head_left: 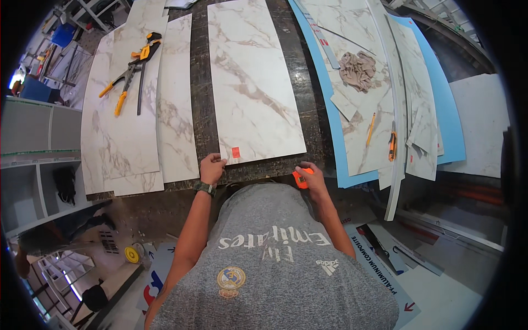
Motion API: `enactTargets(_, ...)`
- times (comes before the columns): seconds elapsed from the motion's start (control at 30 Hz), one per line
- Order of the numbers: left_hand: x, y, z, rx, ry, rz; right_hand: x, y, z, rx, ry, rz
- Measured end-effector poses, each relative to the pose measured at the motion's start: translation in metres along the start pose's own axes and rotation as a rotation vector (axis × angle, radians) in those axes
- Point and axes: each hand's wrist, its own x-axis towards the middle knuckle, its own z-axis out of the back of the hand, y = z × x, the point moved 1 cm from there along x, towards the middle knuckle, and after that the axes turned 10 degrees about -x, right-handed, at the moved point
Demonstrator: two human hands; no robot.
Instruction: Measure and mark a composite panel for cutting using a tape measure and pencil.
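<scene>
A long white panel with brown marble veining [253,82] lies lengthwise in front of me, a small red sticker near its near left corner. My left hand [212,168] is at that corner, thumb and fingers closed on the panel's edge. In my right hand [313,179] is an orange tape measure [301,178], held just off the near right corner. No drawn-out blade can be made out between the two hands.
The dark worktable [203,110] carries more marble panels [176,99] on the left, with a yellow-black clamp [135,71]. On the right lie a crumpled cloth [357,71], a yellow pencil [371,129], an orange utility knife [392,146], a metal ruler [328,52] and a long pale strip [397,99].
</scene>
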Motion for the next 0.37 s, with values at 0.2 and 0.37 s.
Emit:
enactTargets(0.2, -0.003, -0.005, 0.002, 0.082, -0.035, -0.029, -0.015, -0.007, 0.006, -0.046, 0.012, -0.001)
enactTargets(0.37, -0.006, -0.014, 0.007, 0.143, -0.041, -0.065, -0.025, 0.007, 0.021, -0.471, -0.066, 0.087)
